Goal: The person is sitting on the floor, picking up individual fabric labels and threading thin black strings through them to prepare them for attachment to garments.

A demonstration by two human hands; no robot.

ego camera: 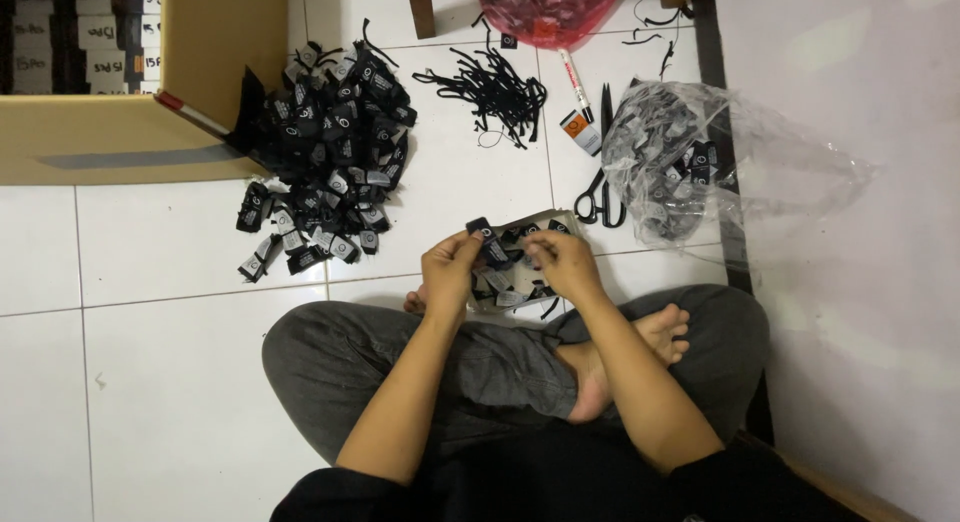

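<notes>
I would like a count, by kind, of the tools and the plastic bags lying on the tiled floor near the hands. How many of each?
Scissors, black handles: 1
Marker pen, white with red cap: 1
Clear plastic bag holding black tags: 1
Red plastic bag: 1
Total: 4
The small black tags in the piles are too many to count.

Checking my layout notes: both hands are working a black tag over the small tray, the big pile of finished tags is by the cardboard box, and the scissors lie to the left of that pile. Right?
Not quite. The head view shows the scissors far to the right of the pile of tags, beside the clear plastic bag. The rest holds: left hand and right hand hold a black tag over the tray, near the cardboard box.
</notes>
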